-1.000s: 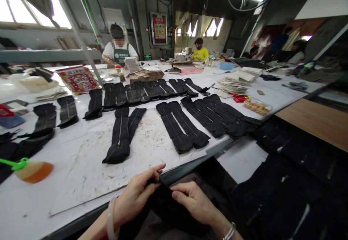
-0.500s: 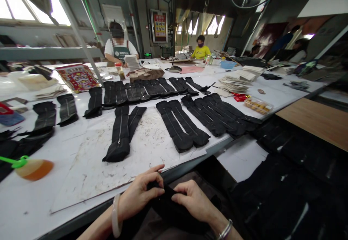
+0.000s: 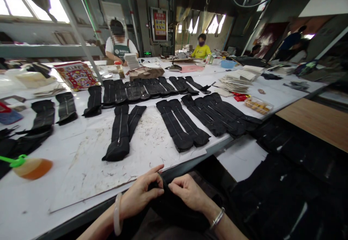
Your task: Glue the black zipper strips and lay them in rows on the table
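Note:
Below the table's front edge, both my hands pinch one black fabric piece (image 3: 174,209) in my lap. My left hand (image 3: 140,194) grips its top edge between thumb and curled fingers, the index finger stretched out. My right hand (image 3: 187,193) is closed on the same edge, its fingertips almost touching the left hand's. I wear a pale bangle on the left wrist and a metal one on the right. On the white table (image 3: 40,200) ahead lie rows of black zippered pieces; the nearest is a folded one (image 3: 119,135), and a pair (image 3: 182,127) lies to its right.
A green-handled brush with orange bristles (image 3: 27,167) lies at the left. Stacked paper (image 3: 236,80) and a small clear box (image 3: 257,104) sit at the right. Two people work at the far end. More black pieces fill the lower surface (image 3: 293,167) to my right.
My right hand has slid left along the fabric edge until it nearly meets the left hand. The view has shifted slightly.

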### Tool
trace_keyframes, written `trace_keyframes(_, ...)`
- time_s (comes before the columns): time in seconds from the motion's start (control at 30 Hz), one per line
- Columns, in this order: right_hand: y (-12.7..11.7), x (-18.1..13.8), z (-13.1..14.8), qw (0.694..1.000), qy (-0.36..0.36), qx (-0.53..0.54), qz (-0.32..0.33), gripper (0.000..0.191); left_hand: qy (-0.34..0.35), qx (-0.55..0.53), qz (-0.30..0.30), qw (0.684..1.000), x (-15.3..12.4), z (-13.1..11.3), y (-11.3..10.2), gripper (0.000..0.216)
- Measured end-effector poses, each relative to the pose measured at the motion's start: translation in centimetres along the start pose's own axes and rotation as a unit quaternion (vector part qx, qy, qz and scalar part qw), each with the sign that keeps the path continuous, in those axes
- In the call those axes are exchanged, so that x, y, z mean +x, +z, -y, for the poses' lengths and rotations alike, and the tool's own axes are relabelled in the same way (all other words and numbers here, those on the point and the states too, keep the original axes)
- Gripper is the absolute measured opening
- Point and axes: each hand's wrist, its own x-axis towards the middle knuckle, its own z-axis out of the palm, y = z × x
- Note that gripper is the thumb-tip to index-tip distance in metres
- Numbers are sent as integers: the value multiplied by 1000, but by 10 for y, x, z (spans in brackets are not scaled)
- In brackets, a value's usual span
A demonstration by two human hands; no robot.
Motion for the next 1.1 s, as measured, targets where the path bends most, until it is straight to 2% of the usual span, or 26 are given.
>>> trace_keyframes(0.1,1,3,-6,1000,-6,23,-12,51,7,0,-13,1000,0,3,0,4)
trace_keyframes(0.23,-1,-1,-13,999,-4,43,14,60,6,1,-16,1000,0,6,0,6)
trace_keyframes(0.33,-1,-8,-13,999,2,34,24,45,11,0,-22,1000,1,7,1,7)
trace_keyframes(0.43,2,-12,-10,1000,-3,-2,-5,29,11,-9,-28,999,2,10,2,6)
trace_keyframes(0.7,11,-13,-8,996,-52,-47,-52,21,14,-22,-30,999,4,13,4,6)
trace_keyframes(1.1,21,-12,0,987,-87,-107,-81,29,28,-32,-53,998,2,16,0,7)
